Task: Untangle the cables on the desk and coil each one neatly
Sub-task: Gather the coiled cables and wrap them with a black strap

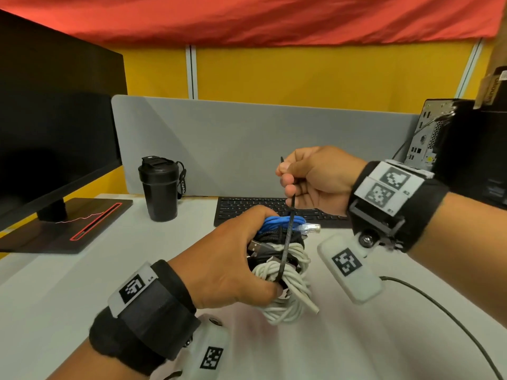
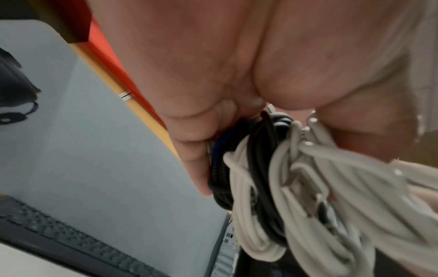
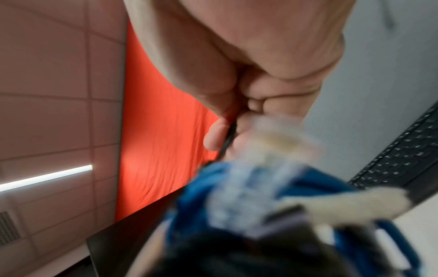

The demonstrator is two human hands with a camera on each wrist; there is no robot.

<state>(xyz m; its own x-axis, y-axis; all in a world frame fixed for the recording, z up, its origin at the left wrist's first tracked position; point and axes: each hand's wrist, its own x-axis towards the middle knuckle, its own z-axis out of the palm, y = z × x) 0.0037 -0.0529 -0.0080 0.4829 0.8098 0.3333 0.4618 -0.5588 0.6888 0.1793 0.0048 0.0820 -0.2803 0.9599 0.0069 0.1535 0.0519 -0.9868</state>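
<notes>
Your left hand [image 1: 233, 259] grips one cable bundle [image 1: 285, 267]; your right hand [image 1: 315, 176] pinches one black tie [image 1: 288, 234]. Only the head view shows one tumbler [image 1: 160, 187].

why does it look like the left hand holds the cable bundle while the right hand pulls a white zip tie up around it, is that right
Nearly. The zip tie is black, not white; the head view shows it running up across the cable bundle into the right hand. The white strands are cables in the bundle. The rest holds: the left hand holds the bundle while the right pulls the tie up.
</notes>
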